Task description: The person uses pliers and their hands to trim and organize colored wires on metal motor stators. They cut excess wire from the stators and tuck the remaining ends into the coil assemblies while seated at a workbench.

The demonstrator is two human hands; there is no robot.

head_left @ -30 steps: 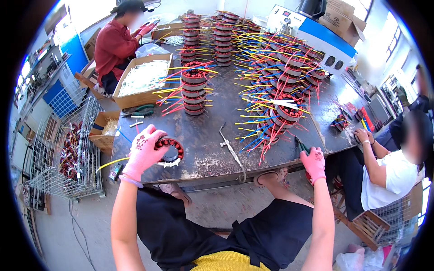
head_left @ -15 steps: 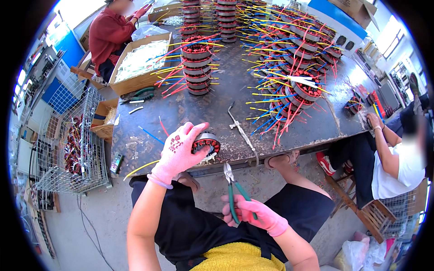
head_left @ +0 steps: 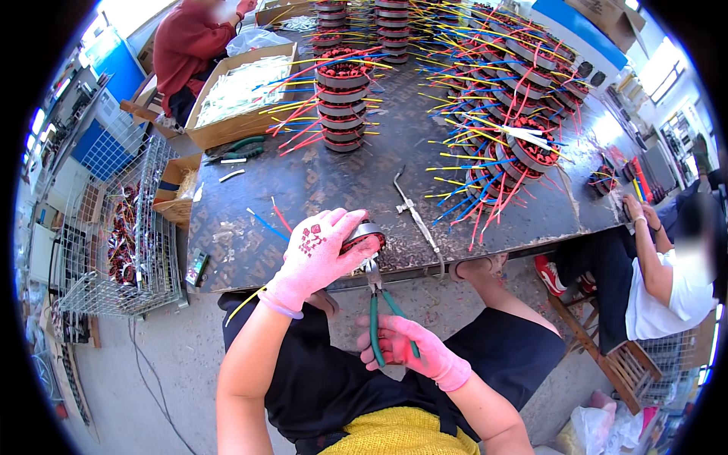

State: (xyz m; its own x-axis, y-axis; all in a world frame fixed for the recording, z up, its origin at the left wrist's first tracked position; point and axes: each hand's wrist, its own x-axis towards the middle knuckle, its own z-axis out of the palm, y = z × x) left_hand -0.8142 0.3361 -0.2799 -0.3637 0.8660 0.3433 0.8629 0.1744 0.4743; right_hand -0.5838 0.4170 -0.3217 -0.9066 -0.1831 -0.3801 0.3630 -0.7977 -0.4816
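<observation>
My left hand [head_left: 317, 256], in a pink glove, grips a round motor stator [head_left: 367, 233] with red copper windings at the near edge of the dark table [head_left: 318, 182]. My right hand [head_left: 413, 351], also pink-gloved, holds green-handled pliers [head_left: 379, 307] upright, their jaws touching the underside of the stator. Both hands are over my lap, just in front of the table edge.
Stacks of stators [head_left: 343, 83] with red, yellow and blue wires cover the table's middle and right. A bent metal tool [head_left: 415, 216] lies near the edge. A cardboard box [head_left: 241, 95] and wire basket [head_left: 121, 227] stand to the left. One person sits at the far left, another at the right.
My left hand pulled the stator back to the table's near edge. My right hand picked up the pliers and brought their jaws up against the stator.
</observation>
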